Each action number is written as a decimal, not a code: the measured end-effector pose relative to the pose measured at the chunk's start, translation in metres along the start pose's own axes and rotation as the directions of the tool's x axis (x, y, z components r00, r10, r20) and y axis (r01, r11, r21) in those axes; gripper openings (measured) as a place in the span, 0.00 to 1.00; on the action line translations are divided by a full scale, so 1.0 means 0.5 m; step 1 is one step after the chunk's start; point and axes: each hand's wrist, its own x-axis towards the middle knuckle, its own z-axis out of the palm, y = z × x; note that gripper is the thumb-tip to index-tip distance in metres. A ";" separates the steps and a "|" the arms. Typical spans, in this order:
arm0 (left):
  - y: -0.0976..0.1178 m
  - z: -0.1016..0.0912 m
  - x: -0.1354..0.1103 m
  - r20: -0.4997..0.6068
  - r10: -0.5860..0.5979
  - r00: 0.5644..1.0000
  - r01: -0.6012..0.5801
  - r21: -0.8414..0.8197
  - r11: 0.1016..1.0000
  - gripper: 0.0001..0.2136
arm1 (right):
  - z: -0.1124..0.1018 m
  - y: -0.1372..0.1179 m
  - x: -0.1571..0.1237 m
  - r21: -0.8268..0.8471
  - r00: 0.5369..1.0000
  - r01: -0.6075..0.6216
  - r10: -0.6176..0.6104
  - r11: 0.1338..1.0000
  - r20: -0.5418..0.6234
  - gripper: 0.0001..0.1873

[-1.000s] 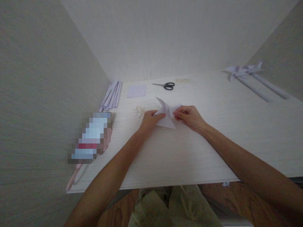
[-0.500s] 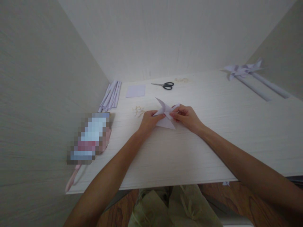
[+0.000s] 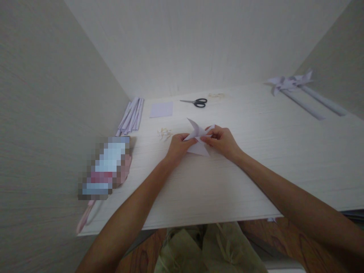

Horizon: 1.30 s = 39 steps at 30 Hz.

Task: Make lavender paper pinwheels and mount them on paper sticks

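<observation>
Between my two hands is a white paper pinwheel (image 3: 196,149), its blades partly folded in toward the centre and one curved tip standing up at the back. My left hand (image 3: 178,147) is closed on its left side, thumb pressed near the middle. On the other side my right hand (image 3: 223,141) pinches a folded corner, thumb and fingers together close to the centre. The fingers cover part of the centre, so what lies under them is hidden.
Scissors (image 3: 196,102) with black handles lie behind my hands, beside a paper square (image 3: 161,109). Thin twisted strips (image 3: 165,133) lie left of my hands. Rolled paper sticks (image 3: 132,115) and a blurred-out device (image 3: 106,167) are at left. Finished pinwheels (image 3: 290,83) on sticks lie far right.
My right thumb and fingers have shifted slightly left, bringing the folded corner closer to the pinwheel's centre. My left hand stays in nearly the same place. The whole view has shifted a little.
</observation>
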 end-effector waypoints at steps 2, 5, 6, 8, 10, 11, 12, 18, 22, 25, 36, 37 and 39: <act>0.000 0.000 0.000 0.000 0.004 1.000 -0.004 0.005 1.000 0.10 | 0.001 0.000 0.000 0.003 1.000 -0.003 0.003 1.000 -0.003 0.10; 0.001 0.001 -0.001 -0.002 -0.001 1.000 0.001 0.005 1.000 0.09 | 0.003 0.000 -0.001 0.022 1.000 0.009 -0.009 1.000 -0.006 0.09; 0.001 0.002 -0.002 -0.002 -0.003 1.000 0.003 0.004 1.000 0.09 | 0.003 0.000 -0.001 0.033 1.000 0.011 -0.011 0.999 -0.007 0.09; 0.001 0.002 -0.002 -0.003 0.000 1.000 0.000 0.005 1.000 0.09 | 0.004 0.000 -0.001 0.056 1.000 0.011 -0.011 0.998 -0.007 0.08; 0.000 0.002 -0.002 -0.002 0.006 1.000 -0.006 0.000 1.000 0.09 | 0.004 0.000 -0.001 0.068 1.000 0.000 0.000 0.998 -0.005 0.08; 0.000 0.002 -0.002 -0.004 0.006 1.000 -0.006 -0.005 1.000 0.09 | 0.004 -0.001 -0.001 0.067 1.000 -0.003 0.003 0.998 -0.007 0.08; 0.000 0.003 -0.001 -0.005 0.004 1.000 -0.004 -0.009 1.000 0.09 | 0.004 -0.001 -0.001 0.063 1.000 -0.004 0.004 0.998 -0.007 0.08; 0.002 0.003 -0.002 -0.015 -0.003 1.000 0.003 -0.004 1.000 0.09 | 0.002 -0.004 -0.001 0.041 1.000 -0.021 0.021 0.999 -0.006 0.10; 0.001 0.003 -0.003 -0.007 -0.014 1.000 0.014 -0.015 1.000 0.10 | 0.001 -0.003 -0.001 0.009 0.999 -0.049 0.049 0.999 -0.006 0.11; 0.002 0.004 -0.003 -0.009 -0.018 1.000 0.018 -0.005 1.000 0.09 | 0.001 -0.002 -0.002 0.015 0.998 -0.064 0.064 0.998 -0.004 0.11; 0.004 0.003 -0.004 0.007 -0.011 1.000 0.011 0.003 1.000 0.09 | 0.002 -0.007 -0.001 0.025 0.999 -0.027 0.027 0.999 -0.035 0.09; 0.004 0.002 -0.005 0.009 -0.007 1.000 0.007 0.005 1.000 0.09 | 0.002 -0.008 -0.001 0.032 0.999 -0.025 0.026 0.999 -0.045 0.09; 0.004 0.001 -0.005 0.010 -0.002 1.000 0.002 0.009 1.000 0.09 | 0.003 -0.008 -0.002 0.043 0.998 -0.019 0.022 0.999 -0.066 0.09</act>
